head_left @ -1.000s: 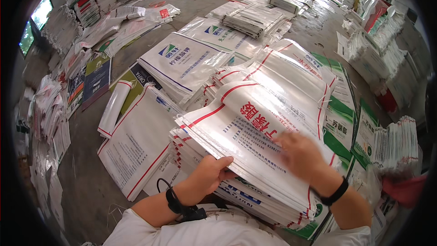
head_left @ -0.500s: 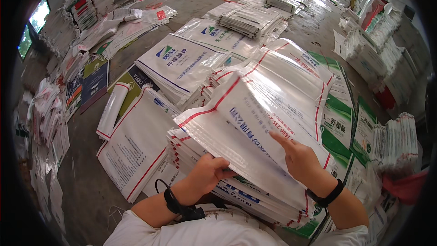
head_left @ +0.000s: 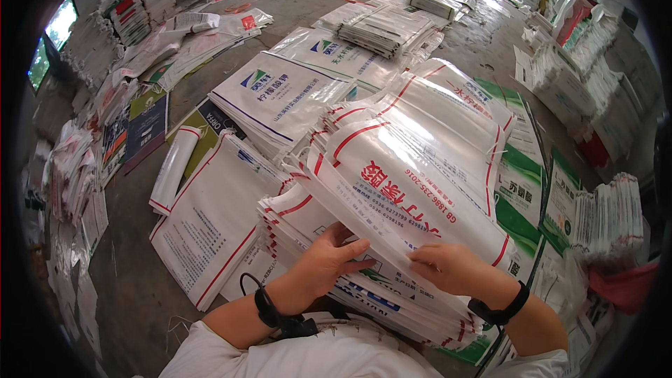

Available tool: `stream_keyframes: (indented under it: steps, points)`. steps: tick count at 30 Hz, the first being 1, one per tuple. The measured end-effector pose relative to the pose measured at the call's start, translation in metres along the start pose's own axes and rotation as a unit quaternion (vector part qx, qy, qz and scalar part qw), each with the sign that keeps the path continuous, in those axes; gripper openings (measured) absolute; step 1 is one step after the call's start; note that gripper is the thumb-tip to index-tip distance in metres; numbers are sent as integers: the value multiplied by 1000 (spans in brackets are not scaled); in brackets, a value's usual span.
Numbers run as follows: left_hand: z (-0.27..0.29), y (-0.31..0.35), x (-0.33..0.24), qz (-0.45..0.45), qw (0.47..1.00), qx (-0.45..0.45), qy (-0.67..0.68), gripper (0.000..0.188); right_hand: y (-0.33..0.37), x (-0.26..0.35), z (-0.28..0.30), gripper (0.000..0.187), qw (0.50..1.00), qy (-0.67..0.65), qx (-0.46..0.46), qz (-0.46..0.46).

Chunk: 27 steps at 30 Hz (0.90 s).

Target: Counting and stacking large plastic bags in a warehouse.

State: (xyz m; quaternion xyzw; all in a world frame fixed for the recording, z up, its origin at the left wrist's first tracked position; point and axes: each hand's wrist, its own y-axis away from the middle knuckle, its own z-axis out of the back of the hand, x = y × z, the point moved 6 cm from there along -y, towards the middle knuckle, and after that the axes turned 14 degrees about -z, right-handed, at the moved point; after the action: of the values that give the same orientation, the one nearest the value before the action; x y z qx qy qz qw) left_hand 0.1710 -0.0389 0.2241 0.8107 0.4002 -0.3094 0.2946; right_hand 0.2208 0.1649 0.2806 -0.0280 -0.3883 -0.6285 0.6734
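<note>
A white woven sack [head_left: 392,182] with red stripes and red lettering lies in front of me, its near part folded over into a long narrow flap. My right hand [head_left: 455,267] pinches the near end of that flap between thumb and fingers. Beside the flap's lower edge, my left hand [head_left: 327,262] has its fingers apart, some fingertips partly hidden by the sack. Under both hands is a thick stack of flat sacks [head_left: 413,318], whose red-striped edges show at the front and left.
White sacks with a red border [head_left: 203,238] lie at the left beside a rolled white sack [head_left: 176,164]. Behind stands a blue-printed sack pile [head_left: 273,98]. Green-and-white sacks [head_left: 521,168] and a bundle of folded sacks [head_left: 609,220] are on the right. Tall sack stacks [head_left: 588,77] line the far right.
The sack's raised near part has been folded down into a narrow flap, baring red lettering. My right hand went from pointing flat on the sack to pinching its edge; my left hand's fingers spread.
</note>
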Motion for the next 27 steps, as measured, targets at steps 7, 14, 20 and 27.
stream_keyframes:
  steps: [7,14,20,27]
  points:
    - [-1,-1,0,13,999,-18,-27,65,1,-4,18,33,990,-27,-127,-53]
    - [0,-1,0,9,1000,-10,-19,66,14,17,-2,31,995,82,-55,26]
    - [1,4,1,-5,999,-46,1,72,-1,-7,0,27,990,119,-47,-59]
    - [4,21,-19,3,1000,24,16,60,-27,-98,141,31,911,136,-332,-204]
